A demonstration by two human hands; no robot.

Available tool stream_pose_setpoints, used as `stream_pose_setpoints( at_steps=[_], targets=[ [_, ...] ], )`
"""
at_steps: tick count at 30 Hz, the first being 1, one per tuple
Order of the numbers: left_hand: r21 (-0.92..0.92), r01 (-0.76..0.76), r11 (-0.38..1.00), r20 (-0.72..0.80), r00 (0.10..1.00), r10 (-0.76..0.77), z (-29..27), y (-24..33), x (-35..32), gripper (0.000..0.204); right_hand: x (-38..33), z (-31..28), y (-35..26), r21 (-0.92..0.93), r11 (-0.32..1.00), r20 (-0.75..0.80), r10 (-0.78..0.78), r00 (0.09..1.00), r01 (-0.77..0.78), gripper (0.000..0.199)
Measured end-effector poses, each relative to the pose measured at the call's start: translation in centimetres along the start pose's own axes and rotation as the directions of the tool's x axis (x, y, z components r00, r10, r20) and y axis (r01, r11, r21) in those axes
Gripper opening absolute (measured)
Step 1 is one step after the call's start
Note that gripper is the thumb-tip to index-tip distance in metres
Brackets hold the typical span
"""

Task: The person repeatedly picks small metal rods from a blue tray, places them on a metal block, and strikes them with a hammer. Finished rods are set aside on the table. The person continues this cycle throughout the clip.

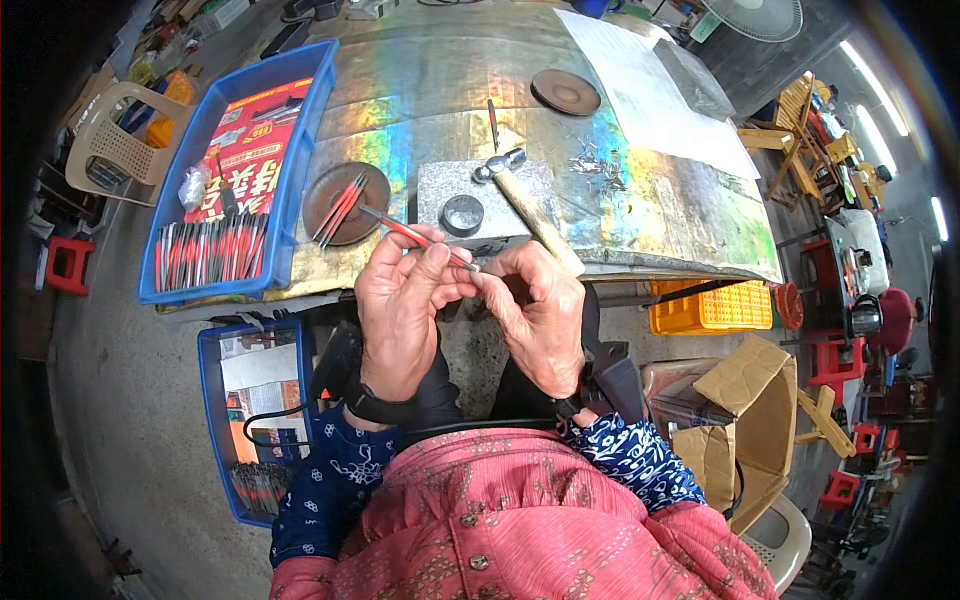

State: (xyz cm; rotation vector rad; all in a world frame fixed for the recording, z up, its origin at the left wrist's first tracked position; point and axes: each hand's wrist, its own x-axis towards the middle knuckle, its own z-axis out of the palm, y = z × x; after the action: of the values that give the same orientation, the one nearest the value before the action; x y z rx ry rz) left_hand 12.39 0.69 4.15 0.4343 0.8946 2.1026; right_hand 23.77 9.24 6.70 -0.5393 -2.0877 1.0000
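In front of my body my left hand (395, 315) pinches a slim red-and-black tool (402, 230), its thin grey tip pointing up and left. My right hand (545, 320) has thumb and forefinger closed at the tool's lower end; whatever small part lies between those fingertips is hidden. Just beyond my left hand, several similar red tools (341, 208) rest across a round brown dish (374, 222). Past my fingers is a grey metal block (432, 180) bearing a small round dark tin (462, 214). A hammer (522, 202) with a wooden handle leans across the block's right side.
A blue tray (328, 85) at left holds rows of red-and-black tools (210, 252). Scattered small metal pieces (602, 172), another brown dish (566, 92) and white sheeting (640, 95) lie on the table. Below are a second blue tray (208, 400), a yellow crate (712, 308) and a cardboard box (750, 430).
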Motion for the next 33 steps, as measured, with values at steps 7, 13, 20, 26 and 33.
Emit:
stream_pose_setpoints(
  at_steps=[7,13,20,26,33],
  targets=[
    [0.147,-0.055,0.988,0.027,0.998,0.052,-0.8,1.1,2.8,0.015,1.6,-2.2,1.1,-0.301,0.943,-0.019,-0.154,0.988,0.141,0.015],
    [0.33,-0.199,0.923,0.062,0.98,0.19,-0.9,1.0,5.4,0.012,2.5,-4.1,3.1,-0.622,0.763,0.078,-0.165,0.983,0.178,0.031],
    [0.496,-0.283,0.821,0.089,0.957,0.276,-0.4,0.0,6.0,0.011,2.0,-4.0,4.2,-0.607,0.793,0.106,0.014,0.994,0.054,0.038],
    [0.53,-0.292,0.796,0.068,0.951,0.303,-0.3,-0.2,6.1,0.011,2.1,-3.9,4.5,-0.607,0.793,0.101,0.009,0.995,0.054,0.039],
    [0.676,-0.339,0.654,0.134,0.93,0.344,-0.1,-0.1,5.8,0.009,1.8,-3.7,4.7,-0.673,0.736,0.124,0.014,0.992,0.074,0.037]
  ],
)
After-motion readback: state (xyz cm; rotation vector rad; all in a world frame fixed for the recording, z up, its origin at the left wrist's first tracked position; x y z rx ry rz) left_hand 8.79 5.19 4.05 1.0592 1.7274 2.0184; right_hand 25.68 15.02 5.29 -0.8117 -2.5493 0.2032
